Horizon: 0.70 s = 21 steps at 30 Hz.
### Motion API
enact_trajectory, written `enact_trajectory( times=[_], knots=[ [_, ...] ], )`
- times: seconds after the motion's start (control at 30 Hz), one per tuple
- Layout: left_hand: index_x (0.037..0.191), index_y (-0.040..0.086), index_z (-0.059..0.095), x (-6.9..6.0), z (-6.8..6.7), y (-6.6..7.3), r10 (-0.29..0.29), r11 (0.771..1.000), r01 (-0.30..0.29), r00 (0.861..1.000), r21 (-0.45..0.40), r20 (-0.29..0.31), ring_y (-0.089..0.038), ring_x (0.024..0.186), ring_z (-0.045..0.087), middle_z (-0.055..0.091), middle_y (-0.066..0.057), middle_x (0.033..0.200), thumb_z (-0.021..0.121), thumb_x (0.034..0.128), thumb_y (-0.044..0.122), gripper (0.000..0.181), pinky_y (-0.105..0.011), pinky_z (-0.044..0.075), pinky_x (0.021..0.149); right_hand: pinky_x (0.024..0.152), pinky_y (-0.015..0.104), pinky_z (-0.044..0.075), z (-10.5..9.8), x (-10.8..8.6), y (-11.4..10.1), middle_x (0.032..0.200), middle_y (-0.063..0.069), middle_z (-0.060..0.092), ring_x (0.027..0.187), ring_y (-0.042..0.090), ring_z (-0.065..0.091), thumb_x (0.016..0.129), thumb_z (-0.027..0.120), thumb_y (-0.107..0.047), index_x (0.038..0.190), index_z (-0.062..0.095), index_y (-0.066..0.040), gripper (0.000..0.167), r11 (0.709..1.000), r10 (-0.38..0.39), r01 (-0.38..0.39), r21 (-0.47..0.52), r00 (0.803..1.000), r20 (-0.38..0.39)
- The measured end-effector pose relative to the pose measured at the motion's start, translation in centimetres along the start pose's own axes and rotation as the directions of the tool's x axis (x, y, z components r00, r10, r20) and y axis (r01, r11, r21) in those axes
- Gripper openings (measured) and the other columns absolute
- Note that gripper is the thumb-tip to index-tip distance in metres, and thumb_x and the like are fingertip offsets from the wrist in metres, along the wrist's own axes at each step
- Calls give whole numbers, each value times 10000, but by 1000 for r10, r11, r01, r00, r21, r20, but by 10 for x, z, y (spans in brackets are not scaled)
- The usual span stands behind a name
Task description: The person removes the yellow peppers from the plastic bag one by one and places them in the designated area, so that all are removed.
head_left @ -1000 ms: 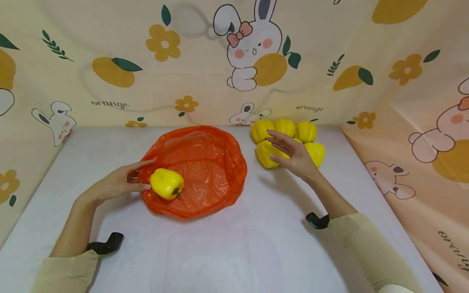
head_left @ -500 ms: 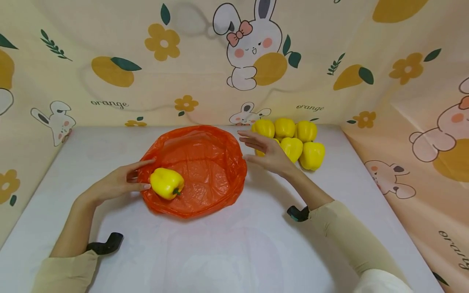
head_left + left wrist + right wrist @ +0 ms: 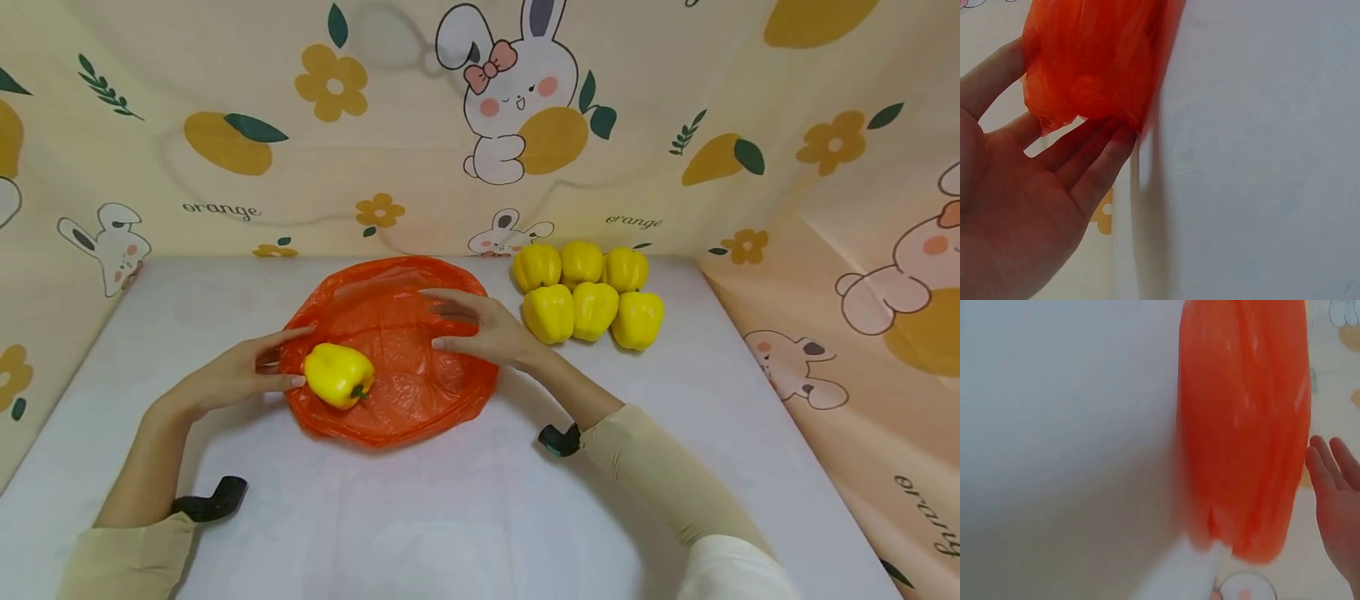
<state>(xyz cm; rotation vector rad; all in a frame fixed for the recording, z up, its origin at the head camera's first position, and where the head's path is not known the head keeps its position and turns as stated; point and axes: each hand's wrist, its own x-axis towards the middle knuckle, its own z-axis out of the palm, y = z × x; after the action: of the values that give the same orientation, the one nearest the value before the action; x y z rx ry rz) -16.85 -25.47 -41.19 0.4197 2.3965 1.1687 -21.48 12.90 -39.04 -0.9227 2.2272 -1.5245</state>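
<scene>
A red plastic bag (image 3: 420,392) sits on the table with its mouth spread upward. One yellow bell pepper (image 3: 337,375) lies inside at its left, stem toward the lower right. At the bag's left rim my left hand (image 3: 228,375) holds the plastic, thumb and one finger over the edge; in the left wrist view other fingers (image 3: 1094,169) lie against the bag's outside. My right hand (image 3: 487,333) hovers over the bag's right part with fingers spread, holding nothing. In the right wrist view the bag's side hides part of that hand.
Several yellow bell peppers (image 3: 595,310) stand in two rows at the back right of the white table (image 3: 450,517). A cloth wall (image 3: 420,183) with rabbits and oranges rises behind. Dark wrist-worn devices (image 3: 559,440) sit on both forearms.
My right hand has moved left from the yellow peppers to over the red bag. Peppers it hid are in sight now. My left hand stays at the bag's rim.
</scene>
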Motion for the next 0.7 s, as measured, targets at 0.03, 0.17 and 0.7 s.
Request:
enact_trajectory(
  times=[0.03, 0.17, 0.7],
  knots=[
    [1549, 181, 351, 0, 0, 0, -3, 1000, 3, 1000, -2, 2, -439, 1368, 346, 291, -232, 1570, 706, 917, 377, 751, -660, 353, 1058, 1085, 574, 383, 4, 2, -1, 1436, 17, 535, 1324, 306, 495, 892, 755, -222, 1475, 476, -195, 646, 1000, -6, 6, -1, 1000, 8],
    [1549, 178, 351, 0, -1, 1, -9, 1000, 9, 1000, -4, 7, -441, 1384, 315, 281, -230, 1576, 704, 919, 374, 749, -675, 325, 1067, 1086, 539, 399, 19, 11, -2, 1473, 48, 501, 1327, 319, 494, 905, 738, -188, 1488, 452, -144, 651, 1000, -27, 27, -11, 998, 49],
    [1555, 193, 340, 0, -3, 5, -16, 1000, 16, 1000, 9, -11, -415, 1255, 468, 341, -241, 1537, 696, 926, 369, 743, -590, 475, 977, 1029, 367, 473, 73, 34, -20, 1413, -105, 539, 1291, 160, 497, 855, 790, -345, 1453, 497, -262, 670, 987, 49, -31, -157, 993, 112]
  ],
)
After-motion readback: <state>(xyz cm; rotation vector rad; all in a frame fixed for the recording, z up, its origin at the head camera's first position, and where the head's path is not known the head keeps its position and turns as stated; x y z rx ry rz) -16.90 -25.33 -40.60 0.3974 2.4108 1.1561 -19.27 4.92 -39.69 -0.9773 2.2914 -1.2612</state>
